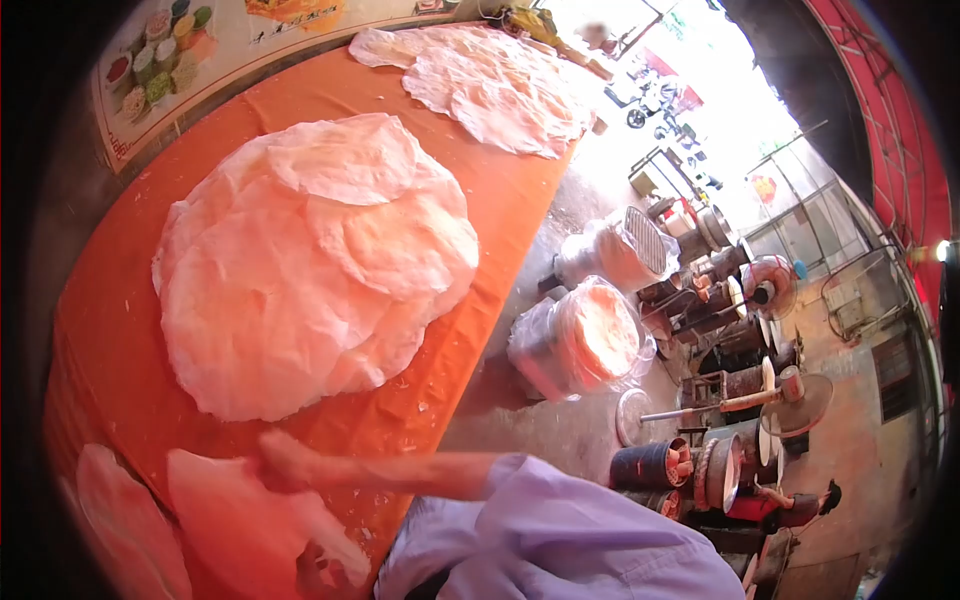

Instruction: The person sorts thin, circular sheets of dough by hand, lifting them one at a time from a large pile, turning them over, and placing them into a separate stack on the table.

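My right hand, at the end of a bare forearm from a lavender sleeve, is blurred but looks closed on the upper edge of a thin pale sheet. Low in the view, my left hand is at the other side of this sheet; motion smears its fingers, and I cannot tell its grip. Another thin sheet lies at the far lower left. Just beyond my right hand, a wide pile of overlapping pale round sheets rests on the orange cloth of the table.
A second pile of sheets lies at the table's far end. Beside the table stand a plastic-wrapped drum and another with a grate. Metal pots, a fan and a person in red are farther right.
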A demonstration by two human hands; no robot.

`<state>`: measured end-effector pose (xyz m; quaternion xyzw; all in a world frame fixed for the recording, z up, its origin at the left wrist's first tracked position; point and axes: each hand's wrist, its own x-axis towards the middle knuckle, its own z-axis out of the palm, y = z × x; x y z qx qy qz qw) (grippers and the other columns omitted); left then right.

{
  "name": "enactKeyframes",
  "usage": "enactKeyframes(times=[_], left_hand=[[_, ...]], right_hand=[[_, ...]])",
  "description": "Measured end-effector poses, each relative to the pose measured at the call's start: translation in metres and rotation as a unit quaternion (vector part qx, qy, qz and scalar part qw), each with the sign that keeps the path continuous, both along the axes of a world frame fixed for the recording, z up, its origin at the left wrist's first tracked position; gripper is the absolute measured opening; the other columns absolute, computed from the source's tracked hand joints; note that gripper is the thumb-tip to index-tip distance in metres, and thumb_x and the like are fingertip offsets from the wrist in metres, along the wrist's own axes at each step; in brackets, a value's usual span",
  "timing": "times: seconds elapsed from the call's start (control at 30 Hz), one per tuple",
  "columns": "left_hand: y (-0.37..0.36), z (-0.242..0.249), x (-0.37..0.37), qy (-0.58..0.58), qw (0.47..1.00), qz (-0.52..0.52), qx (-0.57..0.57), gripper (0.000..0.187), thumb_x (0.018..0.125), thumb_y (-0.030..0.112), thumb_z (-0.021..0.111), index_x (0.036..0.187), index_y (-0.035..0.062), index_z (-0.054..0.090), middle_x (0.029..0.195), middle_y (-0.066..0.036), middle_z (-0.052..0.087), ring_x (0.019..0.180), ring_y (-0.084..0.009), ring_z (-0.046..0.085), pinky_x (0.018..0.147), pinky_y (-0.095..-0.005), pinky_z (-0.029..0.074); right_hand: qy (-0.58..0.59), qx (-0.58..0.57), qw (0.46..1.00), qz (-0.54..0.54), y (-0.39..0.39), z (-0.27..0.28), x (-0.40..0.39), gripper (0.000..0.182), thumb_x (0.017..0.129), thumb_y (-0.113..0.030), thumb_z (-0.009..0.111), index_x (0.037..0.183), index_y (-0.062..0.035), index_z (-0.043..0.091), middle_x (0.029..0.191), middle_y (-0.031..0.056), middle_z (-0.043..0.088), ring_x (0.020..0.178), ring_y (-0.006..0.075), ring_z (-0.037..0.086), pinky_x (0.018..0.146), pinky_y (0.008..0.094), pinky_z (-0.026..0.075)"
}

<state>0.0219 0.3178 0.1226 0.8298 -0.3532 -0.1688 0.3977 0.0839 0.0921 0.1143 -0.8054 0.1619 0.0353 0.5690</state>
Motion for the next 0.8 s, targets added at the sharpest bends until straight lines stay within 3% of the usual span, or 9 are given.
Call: enactKeyframes(times=[0.1,0.13,0.3,0.37,0.43,0.5,0.6,0.67,0.8], left_hand=[[0.038,-0.024,0.014,0.000,0.993,0.115,-0.024,0.041,0.092,0.026,0.055,0.118,-0.0048,0.055,0.097,-0.015,0.061,0.082,-0.0261,0.061,0.067,-0.0337,0.050],[0.054,-0.038,0.021,0.015,0.987,0.158,-0.005,0.040,0.093,0.026,0.054,0.119,-0.0043,0.055,0.099,-0.016,0.061,0.084,-0.0255,0.061,0.068,-0.0334,0.050],[0.095,-0.056,0.056,-0.005,0.969,0.240,0.063,0.041,0.095,0.026,0.052,0.124,-0.0027,0.053,0.114,-0.018,0.058,0.102,-0.0299,0.057,0.085,-0.0372,0.046],[0.128,-0.079,0.080,-0.109,0.962,0.224,0.111,0.044,0.096,0.029,0.050,0.128,-0.0019,0.051,0.123,-0.021,0.055,0.114,-0.0336,0.052,0.097,-0.0407,0.041],[0.156,-0.100,0.105,-0.225,0.923,0.291,0.110,0.062,0.089,0.039,0.062,0.133,-0.0004,0.047,0.120,-0.018,0.059,0.106,-0.0336,0.060,0.086,-0.0440,0.050],[0.151,-0.020,0.121,-0.290,0.868,0.261,0.308,0.062,0.087,0.048,0.063,0.134,0.0105,0.051,0.123,-0.020,0.059,0.110,-0.0349,0.059,0.097,-0.0449,0.045],[0.189,-0.068,0.156,-0.298,0.873,0.214,0.322,0.063,0.094,0.041,0.051,0.140,-0.0006,0.038,0.145,-0.020,0.038,0.135,-0.0344,0.033,0.112,-0.0438,0.025],[0.141,-0.007,0.146,-0.231,0.878,0.231,0.351,0.055,0.092,0.037,0.053,0.133,0.0014,0.046,0.137,-0.020,0.047,0.127,-0.0320,0.044,0.108,-0.0403,0.032],[0.152,0.008,0.163,-0.213,0.847,0.235,0.427,0.043,0.088,0.028,0.059,0.122,0.0014,0.055,0.118,-0.022,0.059,0.110,-0.0358,0.056,0.092,-0.0431,0.047]], right_hand=[[-0.128,-0.031,0.991,-0.009,-0.057,0.061,0.037,0.009,0.069,-0.009,0.060,0.073,-0.0055,0.066,0.072,0.0163,0.063,0.070,0.0277,0.060,0.059,0.0401,0.047],[-0.168,-0.174,0.970,-0.025,-0.081,0.103,0.041,0.015,0.071,-0.013,0.059,0.082,-0.0123,0.069,0.076,0.0109,0.065,0.074,0.0250,0.062,0.067,0.0405,0.048],[-0.417,-0.456,0.783,-0.071,-0.147,0.256,0.039,0.017,0.063,0.000,0.056,0.077,-0.0026,0.066,0.064,0.0196,0.061,0.069,0.0375,0.063,0.058,0.0438,0.050],[-0.332,-0.569,0.752,-0.013,-0.147,0.276,0.028,0.015,0.066,-0.002,0.058,0.081,-0.0013,0.061,0.062,0.0172,0.058,0.063,0.0381,0.061,0.055,0.0448,0.048],[-0.327,-0.592,0.737,-0.005,-0.141,0.250,0.023,0.018,0.068,-0.004,0.058,0.086,-0.0011,0.058,0.061,0.0150,0.056,0.059,0.0379,0.059,0.052,0.0450,0.045],[-0.270,-0.614,0.741,0.031,-0.139,0.195,0.016,0.030,0.072,-0.008,0.058,0.101,-0.0001,0.054,0.071,0.0112,0.054,0.069,0.0326,0.060,0.056,0.0442,0.045],[-0.230,-0.547,0.800,0.086,-0.147,0.078,-0.014,0.036,0.075,-0.011,0.059,0.109,-0.0007,0.056,0.093,0.0151,0.055,0.095,0.0333,0.052,0.080,0.0454,0.042],[0.000,-0.510,0.836,0.203,-0.141,0.024,-0.032,0.036,0.076,-0.016,0.063,0.108,-0.0009,0.056,0.100,0.0180,0.056,0.101,0.0359,0.051,0.088,0.0478,0.040],[-0.027,-0.420,0.891,0.168,-0.059,0.033,-0.029,0.042,0.075,-0.015,0.070,0.114,-0.0044,0.059,0.112,0.0191,0.060,0.105,0.0381,0.056,0.083,0.0463,0.047]])
